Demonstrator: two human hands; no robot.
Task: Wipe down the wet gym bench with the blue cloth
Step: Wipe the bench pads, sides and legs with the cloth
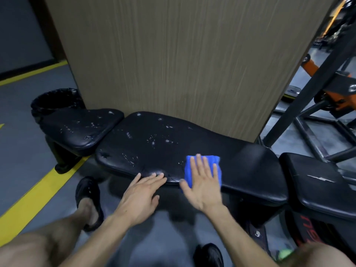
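Note:
A black padded gym bench point(240, 160) stretches across the view, with a separate seat pad point(82, 128) at its left end. Water droplets dot the seat pad and the left and middle of the long pad; the right part looks dry. A folded blue cloth point(216, 160) lies on the long pad near its front edge. My right hand point(202, 180) presses flat on the cloth, fingers spread. My left hand point(141, 193) rests with its fingertips on the bench's front edge, just left of the cloth, holding nothing.
A wood-grain panel point(183, 54) stands right behind the bench. A black bin point(54, 101) sits at the far left. Another black pad point(319, 185) adjoins on the right, with a black and orange machine frame point(317, 78) behind. Yellow floor lines point(32, 199) run at the left. My sandalled feet are below.

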